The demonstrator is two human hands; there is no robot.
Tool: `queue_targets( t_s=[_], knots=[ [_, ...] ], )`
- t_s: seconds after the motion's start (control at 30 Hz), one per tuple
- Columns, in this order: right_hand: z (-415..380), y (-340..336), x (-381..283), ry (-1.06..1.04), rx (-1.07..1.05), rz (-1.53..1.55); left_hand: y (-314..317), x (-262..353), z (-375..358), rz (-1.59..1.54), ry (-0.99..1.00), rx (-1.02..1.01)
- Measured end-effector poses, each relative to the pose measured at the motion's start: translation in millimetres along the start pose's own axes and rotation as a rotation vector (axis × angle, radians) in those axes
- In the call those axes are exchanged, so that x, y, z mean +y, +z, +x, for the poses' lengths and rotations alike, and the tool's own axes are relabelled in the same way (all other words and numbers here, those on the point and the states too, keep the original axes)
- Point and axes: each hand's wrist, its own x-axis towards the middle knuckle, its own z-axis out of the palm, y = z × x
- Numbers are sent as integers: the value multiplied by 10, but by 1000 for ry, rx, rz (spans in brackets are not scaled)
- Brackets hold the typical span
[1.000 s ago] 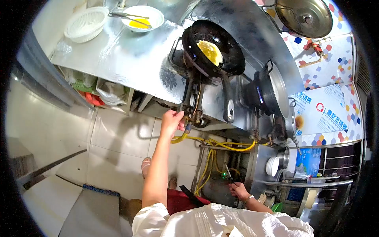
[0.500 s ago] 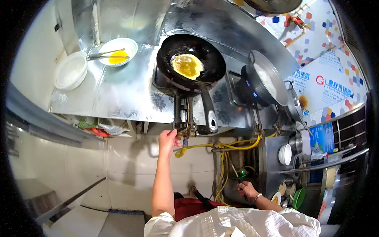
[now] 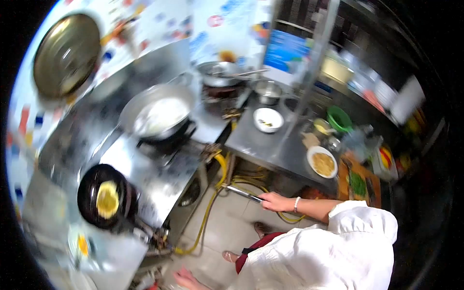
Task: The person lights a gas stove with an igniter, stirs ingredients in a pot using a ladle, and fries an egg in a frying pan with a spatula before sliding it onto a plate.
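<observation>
My right hand (image 3: 274,201) is closed around the dark handle of a long thin tool (image 3: 242,193) with a metal shaft, which points left over the floor. At the bottom edge my left hand (image 3: 187,279) is blurred and partly cut off, off to the front of the stove and away from the gas valve (image 3: 159,238). A black frying pan (image 3: 87,193) on the left burner has a yellow egg (image 3: 107,199) flat inside it. On the burner beyond, a grey wok (image 3: 126,113) contains something white and steaming or foamy.
A side counter (image 3: 285,151) on the right bears a white bowl (image 3: 268,120), a plate of yellowish food (image 3: 323,163), a green basket (image 3: 340,119) and a cutting board (image 3: 372,191) with chopped greens. Yellow gas hoses (image 3: 207,220) run below the stove. A large lid (image 3: 66,55) hangs on the wall.
The view has swung right toward the side counter. My left hand has come off the stove's gas valve. My right hand still grips the tool, now held out in front of me.
</observation>
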Motion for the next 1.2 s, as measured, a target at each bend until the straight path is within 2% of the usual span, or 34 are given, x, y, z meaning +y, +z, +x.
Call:
queue_targets(
  t_s=[0.03, 0.17, 0.2, 0.23, 0.3, 0.33, 0.4, 0.43, 0.47, 0.5, 0.53, 0.57, 0.6, 0.63, 0.7, 0.73, 0.8, 0.93, 1.0, 1.07, 1.1, 1.13, 1.17, 1.2],
  knots=[
    [-66, -122, 21, -83, 101, -10, -44, -110, -72, 93, -38, 48],
    [-275, -894, 296, -386, 616, -179, 408, -218, -753, 261, -65, -240],
    [-465, -1265, 303, -207, 621, -32, 519, -239, -911, 292, -58, -298],
    [-548, -1572, 437, -314, 797, -122, 594, -251, -1034, 317, -57, -342],
    [-898, -2294, 431, -139, 940, 40, 755, -321, -1239, 373, -26, -402],
    [-1098, -2629, 367, -92, 1062, 5, 866, -340, -1297, 404, -10, -428],
    [-1314, -3393, 738, -56, 1260, -409, 1178, -484, -1254, 526, 44, -446],
    [-1415, -3742, 816, 78, 1349, -586, 1389, -539, -1346, 524, 78, -494],
    [-1527, -4049, 875, -40, 1377, -675, 1612, -569, -1520, 521, 110, -533],
    [-1566, -4414, 1071, -40, 1346, -799, 1799, -588, -1793, 555, 210, -576],
    [-1546, -4690, 1134, -4, 1317, -732, 1881, -648, -1809, 553, 179, -587],
    [-1495, -5015, 1399, -74, 1282, -686, 2051, -669, -2091, 575, 143, -481],
    [-1499, -5081, 1304, -83, 1229, -703, 2098, -735, -2183, 583, 159, -508],
    [-1401, -5389, 1564, -126, 1174, -747, 2161, -789, -2272, 617, 166, -515],
    [-1234, -5908, 2047, -84, 1121, -909, 2270, -870, -2438, 633, 185, -511],
    [-1167, -6192, 2422, -161, 1152, -1027, 2285, -891, -2540, 658, 191, -506],
    [-1142, -6043, 2143, -8, 1087, -877, 2263, -966, -2628, 645, 183, -474],
    [-1034, -6032, 2329, 76, 1098, -876, 2157, -1103, -2688, 697, 133, -467],
    [-1035, -5776, 2120, 37, 1515, -1086, 2169, -1140, -2751, 710, 131, -458],
    [-1032, -5404, 1802, -203, 1706, -970, 2267, -1188, -2800, 738, 122, -476],
    [-1002, -5213, 1694, -459, 1648, -669, 2330, -1205, -2813, 747, 151, -488],
    [-897, -4895, 1510, -565, 1631, -569, 2394, -1229, -2815, 751, 184, -498],
    [-763, -4664, 1503, -575, 1554, -424, 2469, -1247, -2800, 789, 200, -533],
    [-512, -4374, 1462, -672, 1440, 18, 2566, -1269, -2827, 799, 198, -545]
  ],
)
